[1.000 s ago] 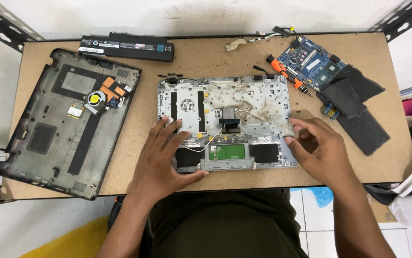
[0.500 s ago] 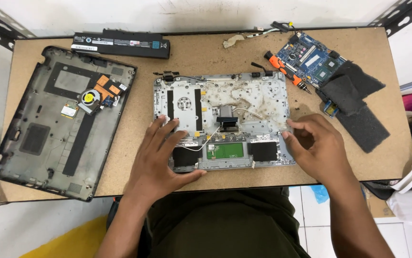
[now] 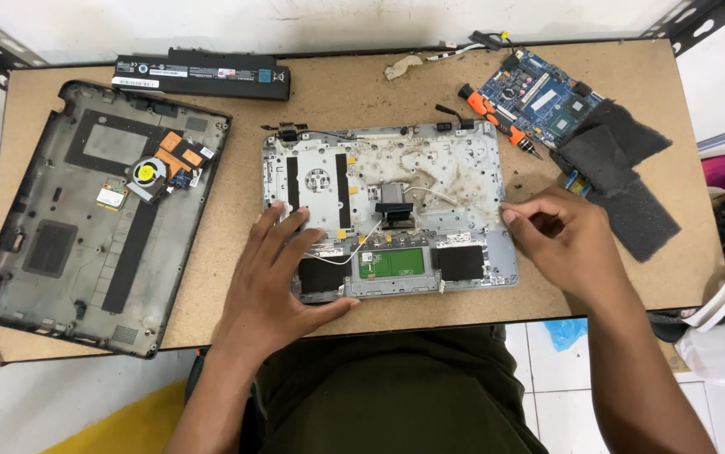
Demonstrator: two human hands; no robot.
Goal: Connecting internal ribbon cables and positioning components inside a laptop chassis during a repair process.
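Note:
A stripped silver laptop top case [image 3: 396,181] lies inside-up at the middle of the brown board table [image 3: 354,92], stained and with a green touchpad board and a white wire showing. My left hand [image 3: 274,273] rests flat on its lower left part, fingers spread, holding nothing. My right hand [image 3: 560,235] is at the case's right edge, its fingertips pinched together against the rim; whether something tiny sits between them I cannot tell.
A dark bottom cover [image 3: 93,210] with a fan lies at the left. A long black battery [image 3: 203,76] sits at the back left. A blue motherboard [image 3: 543,97], an orange-handled screwdriver [image 3: 493,118] and dark pads [image 3: 619,181] lie at the back right.
The view has shifted slightly. Both hands stay in nearly the same places on the case; my right fingertips have closed in on the right rim.

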